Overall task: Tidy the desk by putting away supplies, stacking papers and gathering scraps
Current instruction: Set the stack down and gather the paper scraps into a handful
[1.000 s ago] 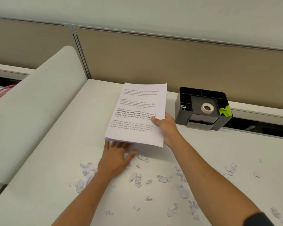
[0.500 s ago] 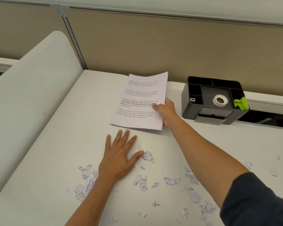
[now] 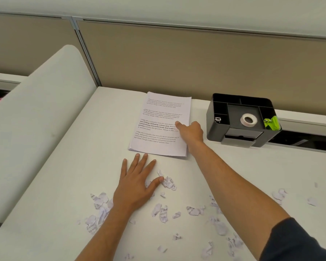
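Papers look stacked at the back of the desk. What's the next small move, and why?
Probably let go with the right hand and start sweeping scraps together. The paper stack lies flat on the desk, while torn scraps are scattered around the left hand, which rests flat, thumb touching some.

The paper stack (image 3: 163,125), lifted a second ago, now lies flat on the desk (image 3: 64,176). The right hand (image 3: 191,131) rests on its edge; the left hand (image 3: 137,183) has slid out, flat beside the scraps (image 3: 167,182).
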